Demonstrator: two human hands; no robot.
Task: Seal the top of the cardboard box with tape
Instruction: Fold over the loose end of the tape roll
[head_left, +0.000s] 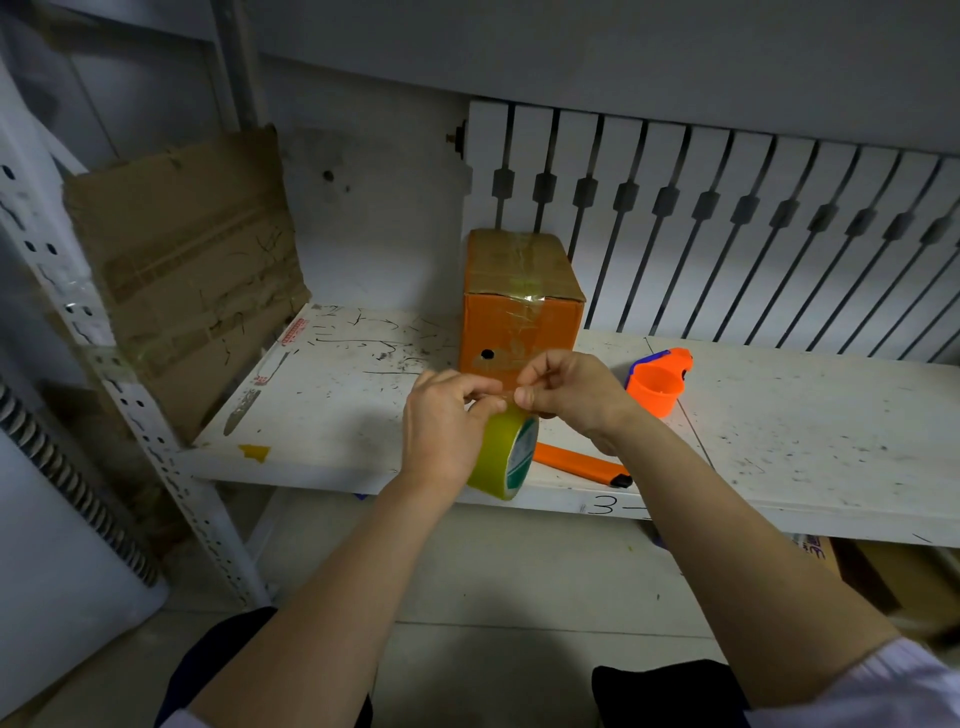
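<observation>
Head view. The left hand (441, 426) grips a yellow-green tape roll (506, 457) above the front edge of the white tabletop (779, 426); the right hand (566, 392) pinches the tape's free end at the top of the roll. The cardboard box (522, 301) stands behind the hands, flaps closed and bearing clear tape. An orange tape dispenser (657, 382) and an orange utility knife (582, 462) lie nearby. A handwritten "3" (602, 505) marks the tabletop edge; the roll's green label is illegible.

orange dispenser (655, 382), orange utility knife (582, 462), flattened cardboard (187, 270), radiator (727, 228)
</observation>
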